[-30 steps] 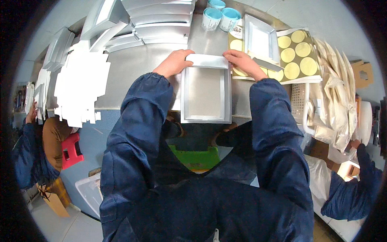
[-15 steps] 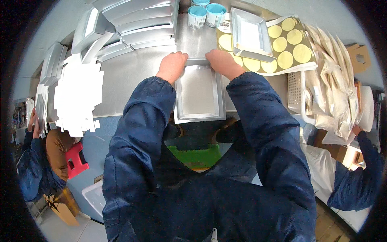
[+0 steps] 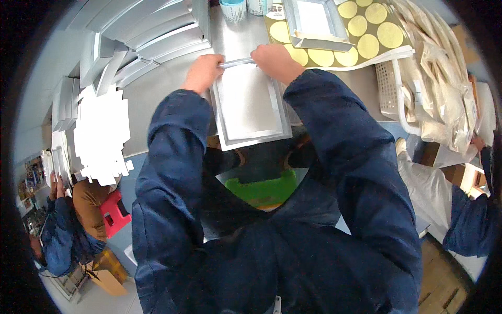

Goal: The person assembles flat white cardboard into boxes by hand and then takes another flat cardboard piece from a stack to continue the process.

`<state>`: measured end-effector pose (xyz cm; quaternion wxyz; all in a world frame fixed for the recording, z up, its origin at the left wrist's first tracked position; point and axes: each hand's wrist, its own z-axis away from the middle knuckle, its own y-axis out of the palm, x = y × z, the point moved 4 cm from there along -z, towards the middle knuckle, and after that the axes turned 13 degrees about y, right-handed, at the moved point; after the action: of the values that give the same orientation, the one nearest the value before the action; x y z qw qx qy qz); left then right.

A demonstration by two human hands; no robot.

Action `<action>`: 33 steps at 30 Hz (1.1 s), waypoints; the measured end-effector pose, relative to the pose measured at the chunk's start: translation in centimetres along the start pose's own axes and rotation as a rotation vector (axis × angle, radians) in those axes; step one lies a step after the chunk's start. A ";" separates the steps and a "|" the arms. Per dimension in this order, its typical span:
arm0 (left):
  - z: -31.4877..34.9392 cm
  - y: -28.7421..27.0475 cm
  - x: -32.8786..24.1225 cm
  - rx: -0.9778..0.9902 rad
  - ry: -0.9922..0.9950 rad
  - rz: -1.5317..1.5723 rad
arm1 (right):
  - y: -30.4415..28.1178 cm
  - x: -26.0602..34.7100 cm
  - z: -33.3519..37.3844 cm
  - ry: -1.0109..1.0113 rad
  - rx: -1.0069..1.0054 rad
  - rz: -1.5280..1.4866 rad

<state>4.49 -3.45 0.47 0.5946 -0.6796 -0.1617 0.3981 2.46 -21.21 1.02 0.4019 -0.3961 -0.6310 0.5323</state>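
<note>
A shallow silver-grey cardboard box (image 3: 250, 107) lies in front of me, its near end reaching the table's front edge. My left hand (image 3: 203, 72) is closed on the far left corner of the box, fingers curled over the far wall. My right hand (image 3: 278, 63) pinches the same far wall near its right end. Between the hands a narrow strip of that wall shows. The fingertips are partly hidden behind the board.
Stacked silver boxes (image 3: 172, 34) and white flat card blanks (image 3: 102, 133) are at left. A second box (image 3: 316, 21) rests on a sheet of round yellow stickers (image 3: 368, 46). A plastic basket (image 3: 388, 89), wrapped packs (image 3: 436, 78) and blue-topped rolls (image 3: 234, 10) surround. Co-workers sit both sides.
My view has turned, so the table and its things sit higher and further left in the picture. Both hands remain at the box's far wall, the right one slightly further inward along it.
</note>
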 end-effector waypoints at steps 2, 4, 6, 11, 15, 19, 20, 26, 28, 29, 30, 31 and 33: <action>1.6 -0.6 1.4 0.003 -0.179 0.406 | 0.3 0.1 0.0 0.035 -0.033 0.051; 3.6 -0.7 1.4 0.052 -0.413 0.859 | 0.5 0.3 0.0 0.045 -0.033 0.068; 4.3 0.5 1.0 0.020 -0.404 0.518 | 0.8 1.4 -0.7 0.033 -0.047 0.085; 3.8 1.9 -1.3 -0.174 -0.456 0.074 | 1.5 4.5 -2.4 0.100 -0.001 -0.220; 3.6 1.2 -2.3 -0.166 -0.487 0.055 | 2.3 4.8 -3.7 0.141 0.017 -0.248; 3.4 0.2 -4.0 -0.224 -0.486 -0.068 | 3.0 4.7 -4.2 0.070 -0.008 -0.261; 3.6 0.2 -4.2 -0.246 -0.486 -0.104 | 3.0 5.1 -4.2 0.062 -0.011 -0.265; 2.9 -0.1 -5.2 -0.346 -0.433 -0.378 | 3.0 5.4 -4.4 0.118 -0.040 -0.221; 2.9 -0.6 -6.1 -0.340 -0.417 -0.505 | 3.1 5.3 -4.3 0.167 0.019 -0.196; 3.2 -0.7 -6.3 -0.317 -0.391 -0.557 | 2.8 5.5 -4.2 0.167 0.013 -0.205; 3.4 -0.7 -6.5 -0.294 -0.366 -0.607 | 2.7 5.7 -4.2 0.181 0.049 -0.222; 3.6 -0.8 -6.6 -0.291 -0.365 -0.617 | 2.6 5.8 -4.2 0.195 0.085 -0.238; 3.5 -0.4 -6.6 -0.244 -0.361 -0.549 | 2.5 5.6 -4.0 0.190 0.041 -0.240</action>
<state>-2.14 -5.61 3.22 0.5558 -0.5953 -0.4873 0.3150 4.38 -14.33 -0.50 0.5285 -0.3580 -0.6222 0.4532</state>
